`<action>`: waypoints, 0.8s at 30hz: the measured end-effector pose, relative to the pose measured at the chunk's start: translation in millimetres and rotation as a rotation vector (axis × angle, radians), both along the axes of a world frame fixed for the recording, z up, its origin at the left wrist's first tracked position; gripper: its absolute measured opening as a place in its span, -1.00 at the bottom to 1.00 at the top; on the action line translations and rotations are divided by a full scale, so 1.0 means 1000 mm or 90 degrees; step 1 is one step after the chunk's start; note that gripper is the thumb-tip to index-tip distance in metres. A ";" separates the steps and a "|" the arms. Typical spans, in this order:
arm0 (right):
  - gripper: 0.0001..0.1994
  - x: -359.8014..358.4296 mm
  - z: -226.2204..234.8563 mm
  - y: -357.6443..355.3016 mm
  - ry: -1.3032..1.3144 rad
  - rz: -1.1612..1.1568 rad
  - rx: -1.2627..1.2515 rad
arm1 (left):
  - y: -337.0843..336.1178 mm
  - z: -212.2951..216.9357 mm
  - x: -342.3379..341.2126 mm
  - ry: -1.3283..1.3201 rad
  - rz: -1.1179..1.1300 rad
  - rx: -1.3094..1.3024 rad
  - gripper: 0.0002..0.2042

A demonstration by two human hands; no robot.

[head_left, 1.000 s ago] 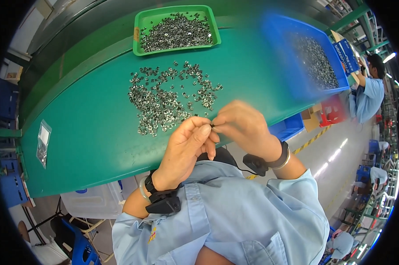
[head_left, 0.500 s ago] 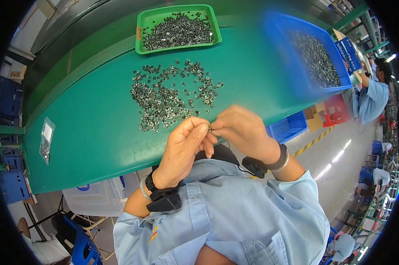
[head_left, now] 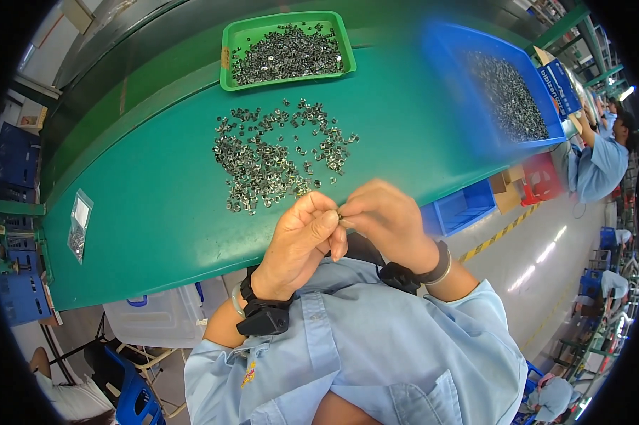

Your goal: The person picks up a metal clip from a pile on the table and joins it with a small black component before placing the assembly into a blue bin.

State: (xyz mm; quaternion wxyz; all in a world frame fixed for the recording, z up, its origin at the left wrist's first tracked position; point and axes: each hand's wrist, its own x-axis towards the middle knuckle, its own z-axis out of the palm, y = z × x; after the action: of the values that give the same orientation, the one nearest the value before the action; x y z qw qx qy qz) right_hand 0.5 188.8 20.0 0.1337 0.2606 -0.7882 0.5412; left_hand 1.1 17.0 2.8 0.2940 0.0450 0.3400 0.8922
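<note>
My left hand (head_left: 304, 237) and my right hand (head_left: 386, 218) meet at the fingertips, just over the near edge of the green table. Pinched between them is a small metal part (head_left: 340, 217), mostly covered by the fingers; its exact shape cannot be made out. Just beyond my hands lies a loose spread of small shiny metal parts (head_left: 263, 166) on the tabletop. A green tray (head_left: 284, 83) behind the spread holds a heap of similar parts.
At the far right stands a blue bin (head_left: 468, 134) full of small metal parts. A clear plastic bag (head_left: 79, 225) lies at the left of the table (head_left: 142, 205). Below the right edge is another blue bin (head_left: 464, 207). A co-worker (head_left: 602, 166) in light blue is at the right.
My right hand has turned slightly and its wrist has come a little closer to my left. Both hands still pinch the small part. The co-worker at the right has shifted slightly.
</note>
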 end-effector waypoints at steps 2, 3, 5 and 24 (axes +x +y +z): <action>-0.80 0.002 -0.003 0.000 -0.027 -0.008 -0.016 | 0.000 -0.001 0.000 0.002 -0.015 0.017 -0.84; -0.80 0.002 -0.004 0.001 -0.040 -0.013 -0.023 | 0.001 0.000 0.000 0.001 -0.016 0.016 -0.84; -0.80 0.001 -0.006 0.004 -0.020 -0.011 -0.008 | 0.001 0.002 -0.001 0.007 -0.013 -0.042 -0.84; -0.82 -0.001 -0.004 0.006 -0.009 0.057 -0.050 | 0.002 0.000 -0.005 -0.026 -0.052 0.066 -0.88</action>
State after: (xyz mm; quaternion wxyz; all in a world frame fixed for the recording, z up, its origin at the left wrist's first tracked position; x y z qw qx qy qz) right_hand -0.5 195.1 15.6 0.1141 0.2864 -0.7549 0.5789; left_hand -3.5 18.8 3.2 0.3341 0.0557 0.2849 0.8967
